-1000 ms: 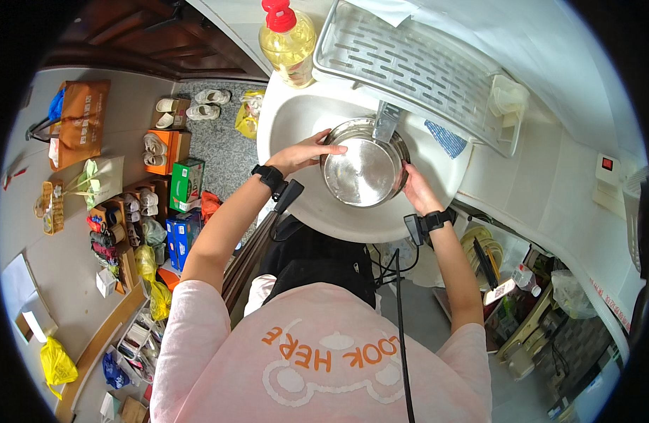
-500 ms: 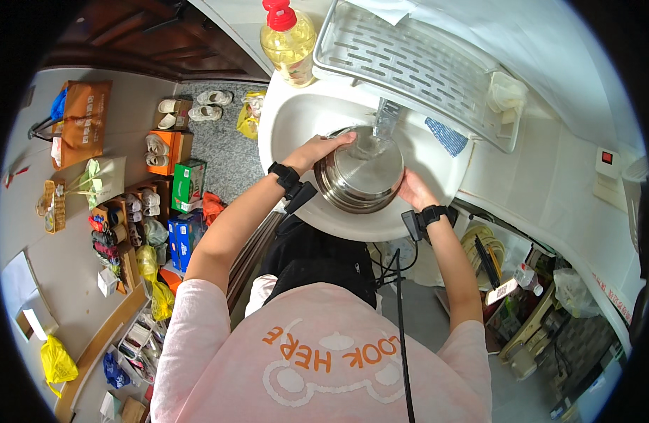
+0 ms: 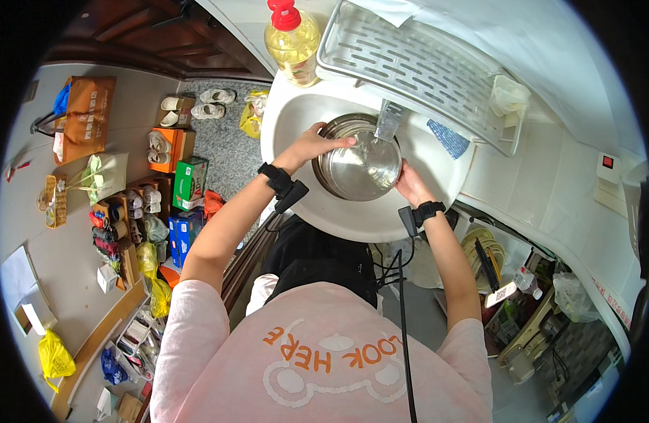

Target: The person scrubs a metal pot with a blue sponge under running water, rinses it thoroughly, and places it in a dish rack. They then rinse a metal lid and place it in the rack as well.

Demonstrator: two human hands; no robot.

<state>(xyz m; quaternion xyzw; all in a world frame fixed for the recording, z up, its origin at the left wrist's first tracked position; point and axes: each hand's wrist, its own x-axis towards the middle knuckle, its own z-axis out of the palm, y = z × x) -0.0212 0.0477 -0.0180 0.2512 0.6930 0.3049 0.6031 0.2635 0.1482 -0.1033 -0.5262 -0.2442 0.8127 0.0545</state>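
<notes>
A round, shiny stainless steel pot (image 3: 365, 171) is tilted inside the white washbasin (image 3: 291, 116), its flat, round face turned up toward me and stepped rings showing along its upper left. My left hand (image 3: 314, 146) grips its left side, the thumb laid across the metal and the fingers hidden behind. On the right edge, my right hand (image 3: 412, 185) is closed around the rim, most fingers out of sight underneath. The faucet (image 3: 390, 121) reaches over the pot's upper edge, and the metal below it looks wet.
A red-capped bottle of yellow liquid (image 3: 294, 51) stands at the basin's back left corner. Behind the faucet sits a slotted grey dish rack (image 3: 409, 63). A blue patterned cloth (image 3: 448, 139) lies on the basin's right side. A black cable (image 3: 403, 317) hangs before my body.
The pot has been tilted and turned in my hands: its stepped rings now show at the upper left instead of below. Both hands keep hold, with the left shifted slightly.
</notes>
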